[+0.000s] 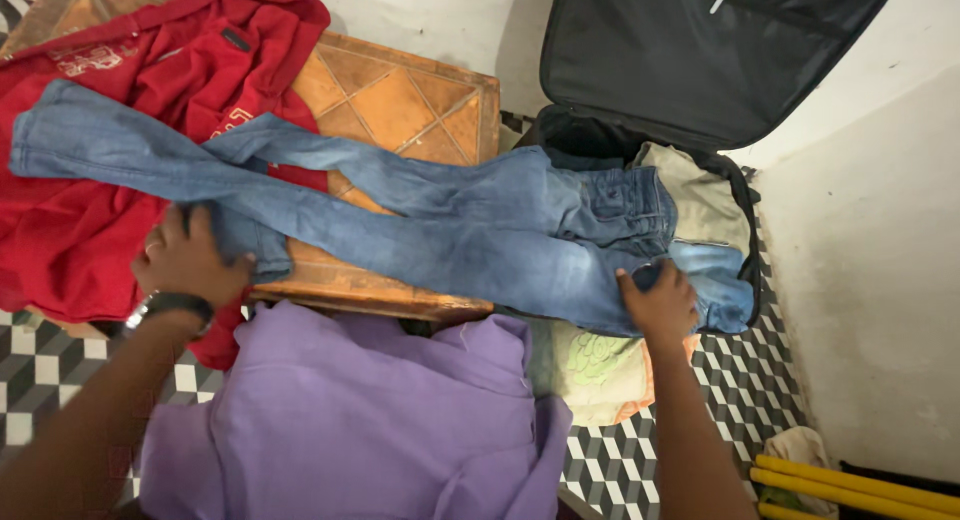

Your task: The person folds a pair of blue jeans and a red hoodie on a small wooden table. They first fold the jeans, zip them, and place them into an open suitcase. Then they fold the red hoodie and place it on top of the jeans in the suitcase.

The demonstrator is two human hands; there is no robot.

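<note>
Both hands spread wide apart, left (185,255) (watch on wrist) and right (655,300), fingers curled closed.

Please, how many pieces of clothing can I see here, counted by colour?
Blue jeans: 1
Red garment: 1
Purple garment: 1
Beige garment in the suitcase: 1
Total: 4

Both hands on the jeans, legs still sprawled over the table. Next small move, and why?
Probably swing the left hand rightward, folding the legs over toward the waistband. The faded blue denim jeans lie stretched from the tiled wooden table to the open black fabric suitcase; the right hand grips the waist end, and the legs look too long to fit inside flat.
</note>
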